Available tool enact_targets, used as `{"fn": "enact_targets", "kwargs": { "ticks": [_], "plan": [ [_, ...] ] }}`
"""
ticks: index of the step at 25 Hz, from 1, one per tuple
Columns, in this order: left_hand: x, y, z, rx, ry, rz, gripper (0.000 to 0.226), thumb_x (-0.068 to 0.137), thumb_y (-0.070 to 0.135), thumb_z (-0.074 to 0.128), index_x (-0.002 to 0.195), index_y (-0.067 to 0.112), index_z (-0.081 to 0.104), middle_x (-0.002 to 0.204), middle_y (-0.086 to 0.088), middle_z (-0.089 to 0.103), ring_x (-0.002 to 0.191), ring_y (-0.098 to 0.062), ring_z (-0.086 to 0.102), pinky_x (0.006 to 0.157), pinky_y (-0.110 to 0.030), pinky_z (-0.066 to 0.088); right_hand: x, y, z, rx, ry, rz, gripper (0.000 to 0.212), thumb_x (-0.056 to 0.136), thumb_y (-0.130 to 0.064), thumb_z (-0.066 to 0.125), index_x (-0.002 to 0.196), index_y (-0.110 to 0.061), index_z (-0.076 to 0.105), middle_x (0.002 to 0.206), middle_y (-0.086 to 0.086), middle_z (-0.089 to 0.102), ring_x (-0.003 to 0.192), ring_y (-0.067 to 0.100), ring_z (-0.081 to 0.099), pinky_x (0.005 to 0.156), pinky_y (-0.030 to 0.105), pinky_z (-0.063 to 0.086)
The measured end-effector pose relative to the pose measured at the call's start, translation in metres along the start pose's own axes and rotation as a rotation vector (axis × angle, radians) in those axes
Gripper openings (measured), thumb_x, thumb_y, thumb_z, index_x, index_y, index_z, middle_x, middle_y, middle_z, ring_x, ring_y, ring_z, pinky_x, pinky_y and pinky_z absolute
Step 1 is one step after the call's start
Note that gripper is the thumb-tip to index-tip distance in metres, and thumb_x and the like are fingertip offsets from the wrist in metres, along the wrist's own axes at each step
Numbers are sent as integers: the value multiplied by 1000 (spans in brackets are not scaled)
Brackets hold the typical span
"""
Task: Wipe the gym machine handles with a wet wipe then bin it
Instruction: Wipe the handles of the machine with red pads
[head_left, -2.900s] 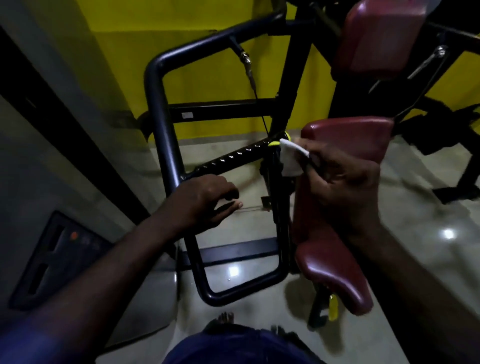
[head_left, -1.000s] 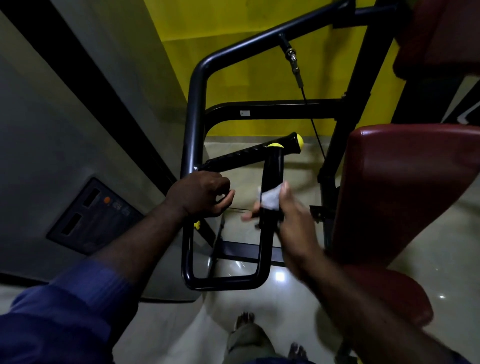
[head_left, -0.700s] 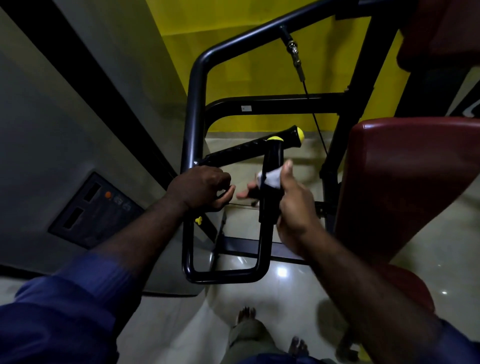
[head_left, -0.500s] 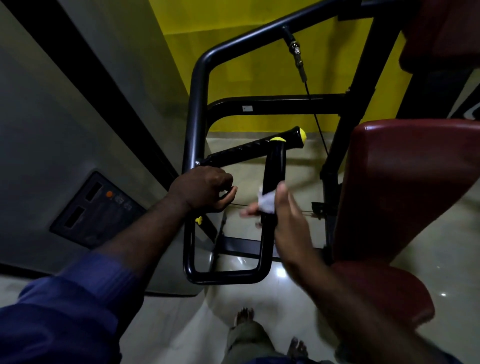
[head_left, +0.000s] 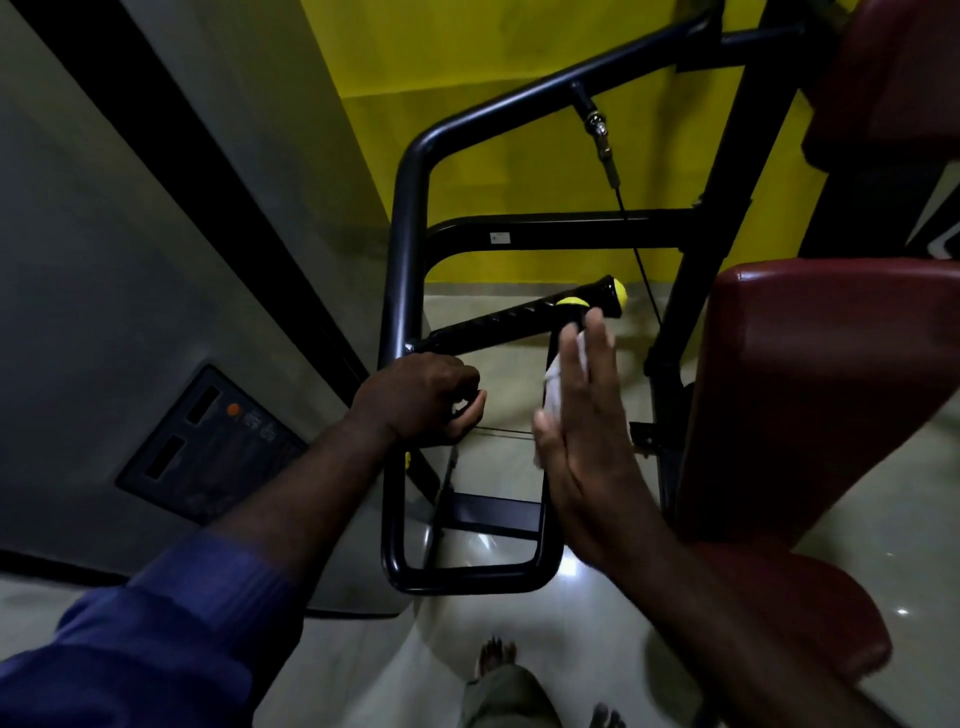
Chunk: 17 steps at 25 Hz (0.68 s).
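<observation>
on the upright black handle with a yellow cap: the white wet wipe lies flat, pressed there by the fingers.
right hand: fingers straight and wide; it presses the wipe and has no pinch on it.
left hand: curled round the black steel frame tube, probably to steady it.
slanted ribbed black handle: just above, no wipe on it.
risk: without a pinch the wipe may slip to the pale glossy floor if pressure drops during a stroke.
bin: not in view.

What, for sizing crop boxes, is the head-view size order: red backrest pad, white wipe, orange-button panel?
1. Dark red padded backrest
2. Dark rectangular panel with orange button
3. White wet wipe, partly hidden
</observation>
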<state>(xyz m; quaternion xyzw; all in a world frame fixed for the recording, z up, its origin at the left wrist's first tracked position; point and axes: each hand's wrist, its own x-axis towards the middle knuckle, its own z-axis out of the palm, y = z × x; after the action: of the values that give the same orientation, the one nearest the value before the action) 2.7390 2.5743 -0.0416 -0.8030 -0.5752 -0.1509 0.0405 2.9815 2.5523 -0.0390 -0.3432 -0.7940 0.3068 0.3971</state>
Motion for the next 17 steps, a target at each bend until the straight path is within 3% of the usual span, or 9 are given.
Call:
{"fn": "enact_targets", "kwargs": {
  "ticks": [2,6,10,11,15,17],
  "plan": [
    [1,-1,0,-1,5,-11,30,94,37,57,68,22,58,67,4,60,59,-20,59,54,-31,49,-12,14,-6,-215,-128,-200,60,105,-14,49,161,-12,27,173,2,6,160,26,-3,128,52,13],
    [0,0,0,-6,5,-22,31,95,39,56,70,21,62,70,5,62,60,-17,59,55,-32,51,32,37,-49,-568,-345,-683,37,105,-30,47,133,-16,66,155,5,50,157,24,23,127,45,16],
    [0,1,-1,-8,14,-24,31,93,38,57,68,21,61,68,5,62,60,-19,60,55,-33,52,63,34,-56,-543,-221,-576,33,106,-26,47,126,-10,68,146,10,57,156,26,25,128,48,15],
    [1,1,-1,-8,10,-18,31,93,38,56,68,21,61,68,4,62,60,-19,60,55,-33,52,50,34,-48,-527,-238,-602,32,105,-26,48,121,-9,70,140,11,61,154,27,30,127,48,16],
    [1,-2,1,-11,-12,-24,32,95,42,53,72,21,61,70,5,62,61,-18,60,57,-34,52,30,40,-49,-611,-508,-1006,33,107,-33,47,115,-15,72,126,7,69,140,26,50,127,40,21],
    [1,-2,1,-18,-10,-24,31,95,41,54,70,22,59,69,5,60,59,-18,58,56,-35,52,66,37,-59,-605,-435,-948,32,107,-31,47,114,-12,72,122,10,70,133,29,57,123,43,30]
  ]
}}
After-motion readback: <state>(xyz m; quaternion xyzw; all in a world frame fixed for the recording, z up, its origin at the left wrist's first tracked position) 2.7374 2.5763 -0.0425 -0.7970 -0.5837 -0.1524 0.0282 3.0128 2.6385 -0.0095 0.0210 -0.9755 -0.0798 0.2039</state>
